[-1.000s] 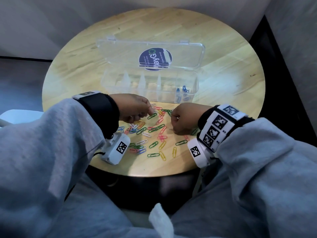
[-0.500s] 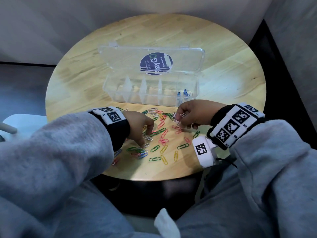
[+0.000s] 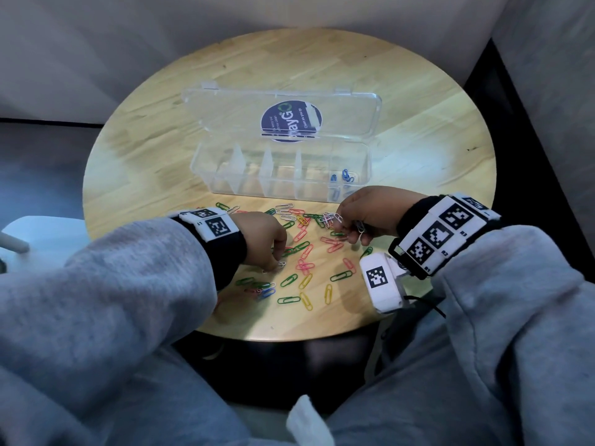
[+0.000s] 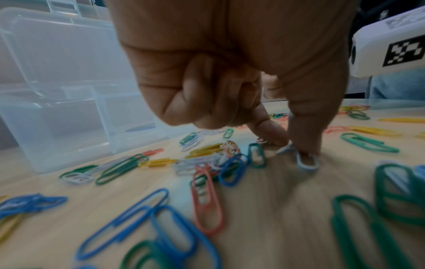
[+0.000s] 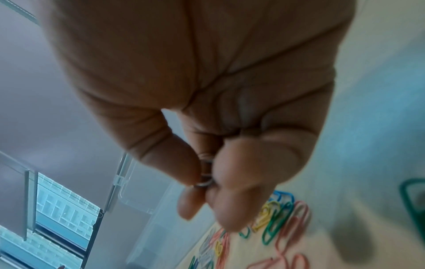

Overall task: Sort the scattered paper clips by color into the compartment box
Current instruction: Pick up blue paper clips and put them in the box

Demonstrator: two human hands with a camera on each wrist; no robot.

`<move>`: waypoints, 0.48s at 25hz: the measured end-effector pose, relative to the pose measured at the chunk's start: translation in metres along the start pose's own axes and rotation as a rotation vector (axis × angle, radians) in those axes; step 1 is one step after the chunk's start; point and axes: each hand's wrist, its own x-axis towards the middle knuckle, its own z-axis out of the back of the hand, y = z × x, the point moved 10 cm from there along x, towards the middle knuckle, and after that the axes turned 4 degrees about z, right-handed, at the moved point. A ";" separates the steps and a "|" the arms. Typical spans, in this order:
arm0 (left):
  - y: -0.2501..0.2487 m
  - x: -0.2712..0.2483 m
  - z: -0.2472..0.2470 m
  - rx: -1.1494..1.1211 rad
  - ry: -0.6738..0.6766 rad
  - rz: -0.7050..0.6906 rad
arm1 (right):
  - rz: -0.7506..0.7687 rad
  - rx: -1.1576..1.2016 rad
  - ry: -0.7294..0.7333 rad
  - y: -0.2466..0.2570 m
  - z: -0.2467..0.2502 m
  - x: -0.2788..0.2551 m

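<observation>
White paper clips hang pinched in my right hand, just short of the box; my left hand presses another white clip on the tabletop. The bunch could shed a clip. Half a second ago the right hand sat lower among the scattered clips.

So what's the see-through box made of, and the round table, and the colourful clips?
The see-through compartment box looks like clear, glossy hard plastic: you can see the table through its walls. The round table looks like pale wood with a smooth finish, showing grain lines and plank joins. The coloured paper clips are probably wire with a coloured coating; the wire itself isn't visible.
</observation>
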 end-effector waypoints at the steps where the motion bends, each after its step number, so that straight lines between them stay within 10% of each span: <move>1: 0.001 0.001 0.001 -0.017 -0.014 0.004 | -0.002 0.016 0.007 0.000 -0.001 0.001; 12: -0.004 -0.007 0.004 0.021 -0.037 0.005 | 0.044 -0.067 0.008 0.015 -0.012 0.000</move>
